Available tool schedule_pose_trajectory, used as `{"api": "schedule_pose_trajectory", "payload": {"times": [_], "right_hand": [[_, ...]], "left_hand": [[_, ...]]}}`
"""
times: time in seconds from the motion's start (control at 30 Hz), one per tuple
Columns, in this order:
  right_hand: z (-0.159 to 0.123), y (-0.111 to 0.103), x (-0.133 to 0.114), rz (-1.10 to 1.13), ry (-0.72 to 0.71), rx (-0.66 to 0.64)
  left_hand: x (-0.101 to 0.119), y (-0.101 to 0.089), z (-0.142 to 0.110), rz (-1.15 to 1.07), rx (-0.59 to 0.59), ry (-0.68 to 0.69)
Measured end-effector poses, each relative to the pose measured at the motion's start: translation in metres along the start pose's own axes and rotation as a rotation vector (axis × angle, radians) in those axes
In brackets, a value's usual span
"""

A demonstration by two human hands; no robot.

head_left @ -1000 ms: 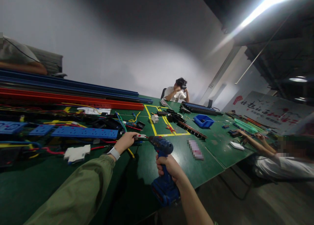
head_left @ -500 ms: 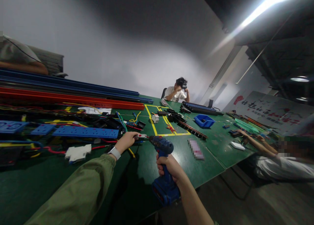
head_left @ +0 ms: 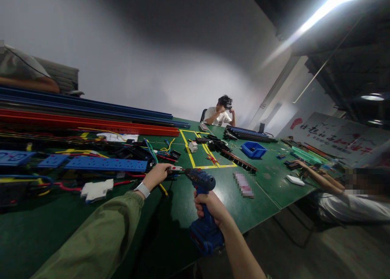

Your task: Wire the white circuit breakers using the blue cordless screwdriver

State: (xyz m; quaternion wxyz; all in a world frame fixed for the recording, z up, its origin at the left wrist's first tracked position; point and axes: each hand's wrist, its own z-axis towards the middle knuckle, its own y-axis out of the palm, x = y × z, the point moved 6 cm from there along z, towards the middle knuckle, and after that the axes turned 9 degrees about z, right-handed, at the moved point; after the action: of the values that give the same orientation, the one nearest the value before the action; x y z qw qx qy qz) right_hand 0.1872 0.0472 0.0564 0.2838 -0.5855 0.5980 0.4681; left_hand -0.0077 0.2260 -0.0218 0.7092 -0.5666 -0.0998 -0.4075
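Differs hardly at all from a second ago: still grips the blue drill (head_left: 201, 179) in the right hand (head_left: 215, 208), curled fully round its handle, and still pinches the small white-and-red device (head_left: 176, 169) in the left hand (head_left: 156, 175), nearly closed, with the drill's bit at its right end; cannot tell how deep. Crowded on the left by loose cables (head_left: 65, 187), a blue socket strip (head_left: 106, 164) and a white block (head_left: 96, 190) near the left wrist; bounded ahead by yellow tape (head_left: 204, 167), and to the right by a pale flat item (head_left: 243, 185) and a blue bin (head_left: 253, 150). Leaves bare green tabletop (head_left: 274, 177) between drill and flat item, dropping off at the near edge by the drill's battery (head_left: 207, 238).
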Motion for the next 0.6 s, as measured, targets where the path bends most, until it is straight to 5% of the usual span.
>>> {"api": "schedule_pose_trajectory", "payload": {"times": [0.6], "right_hand": [[-0.0004, -0.0010, 0.0000, -0.013, 0.001, 0.016]], "left_hand": [[-0.0007, 0.0006, 0.0008, -0.003, -0.025, -0.011]]}}
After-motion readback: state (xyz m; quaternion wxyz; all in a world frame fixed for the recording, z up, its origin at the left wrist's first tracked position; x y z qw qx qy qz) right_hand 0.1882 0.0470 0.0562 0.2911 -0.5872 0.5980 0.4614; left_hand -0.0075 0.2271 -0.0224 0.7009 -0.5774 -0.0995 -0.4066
